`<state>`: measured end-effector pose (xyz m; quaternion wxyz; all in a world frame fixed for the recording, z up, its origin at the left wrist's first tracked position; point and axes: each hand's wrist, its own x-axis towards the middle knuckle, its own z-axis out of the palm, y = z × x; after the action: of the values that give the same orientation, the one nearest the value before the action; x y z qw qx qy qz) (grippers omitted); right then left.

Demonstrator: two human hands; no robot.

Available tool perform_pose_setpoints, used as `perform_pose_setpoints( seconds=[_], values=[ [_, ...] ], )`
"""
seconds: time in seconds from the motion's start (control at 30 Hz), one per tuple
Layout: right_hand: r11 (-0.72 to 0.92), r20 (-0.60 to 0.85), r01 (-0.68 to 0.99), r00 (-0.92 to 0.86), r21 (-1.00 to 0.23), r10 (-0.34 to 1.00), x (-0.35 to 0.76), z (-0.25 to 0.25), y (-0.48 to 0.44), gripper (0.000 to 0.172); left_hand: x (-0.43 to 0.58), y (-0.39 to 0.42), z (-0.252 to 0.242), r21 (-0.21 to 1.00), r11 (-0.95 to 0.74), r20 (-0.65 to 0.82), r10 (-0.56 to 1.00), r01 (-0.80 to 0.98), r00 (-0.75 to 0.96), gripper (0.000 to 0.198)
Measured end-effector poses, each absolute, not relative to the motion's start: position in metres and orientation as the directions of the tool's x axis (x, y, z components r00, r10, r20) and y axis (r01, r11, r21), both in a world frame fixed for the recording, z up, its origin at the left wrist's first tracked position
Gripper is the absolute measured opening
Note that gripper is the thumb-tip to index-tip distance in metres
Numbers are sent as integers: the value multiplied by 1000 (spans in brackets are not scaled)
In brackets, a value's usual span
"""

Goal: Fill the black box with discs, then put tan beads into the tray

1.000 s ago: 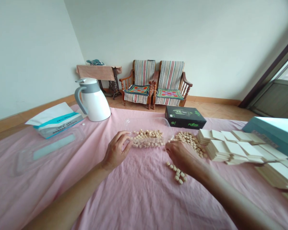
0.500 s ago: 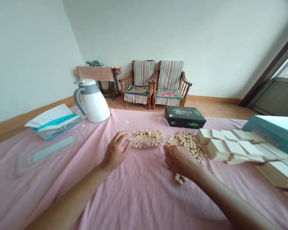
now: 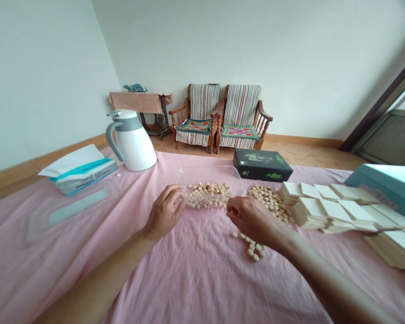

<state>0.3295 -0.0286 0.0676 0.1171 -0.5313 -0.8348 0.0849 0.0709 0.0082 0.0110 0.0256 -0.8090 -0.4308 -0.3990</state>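
A clear plastic container (image 3: 207, 198) stands in the middle of the cloth, with many small round tan pieces (image 3: 211, 188) inside. My left hand (image 3: 165, 208) grips its near left corner, thumb in front and fingers over the rim. By the near right corner is my right hand (image 3: 245, 215), its fingers curled together; what they hold, if anything, is hidden. A pile of the same tan pieces (image 3: 272, 200) lies on the cloth beyond the right hand. Several loose pieces (image 3: 254, 249) lie nearer to me, partly under that wrist.
Stacks of pale flat tiles (image 3: 337, 209) and a blue box (image 3: 384, 184) stand at right. A black box (image 3: 263, 164) sits behind the pile. On the left are a white jug (image 3: 135, 146), a tissue pack (image 3: 84, 171) and a clear lid (image 3: 77, 211) on the pink cloth (image 3: 175, 279).
My right hand has lifted slightly and shifted left toward the container's near right corner, uncovering more loose pieces. The left hand keeps its grip. The view has shifted a little.
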Motion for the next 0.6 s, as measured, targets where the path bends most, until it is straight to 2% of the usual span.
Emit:
perform_pose_setpoints(
  seconds=[0.07, 0.13, 0.27, 0.33, 0.43, 0.6],
  values=[
    [459, -30, 865, -474, -204, 880, 334, 60, -34, 7, 72, 9, 11, 301, -628, 674, 672, 718, 306, 5],
    [500, -123, 851, -520, -162, 845, 335, 54, -38, 11, 72, 9, 11, 298, -630, 678, 668, 717, 306, 5],
    [554, -180, 828, -560, -89, 809, 332, 52, -42, 19, 72, 9, 11, 299, -631, 675, 670, 715, 308, 5],
    [566, -184, 817, -576, -110, 796, 332, 59, -43, 18, 71, 9, 11, 304, -628, 671, 675, 716, 307, 5],
    [558, -123, 797, -593, -233, 796, 332, 76, -43, 12, 71, 9, 10, 314, -623, 663, 684, 717, 304, 7],
    [561, 141, 730, -555, -390, 820, 316, 92, -22, 7, 72, 8, 12, 304, -620, 665, 681, 723, 305, 8]
  ],
)
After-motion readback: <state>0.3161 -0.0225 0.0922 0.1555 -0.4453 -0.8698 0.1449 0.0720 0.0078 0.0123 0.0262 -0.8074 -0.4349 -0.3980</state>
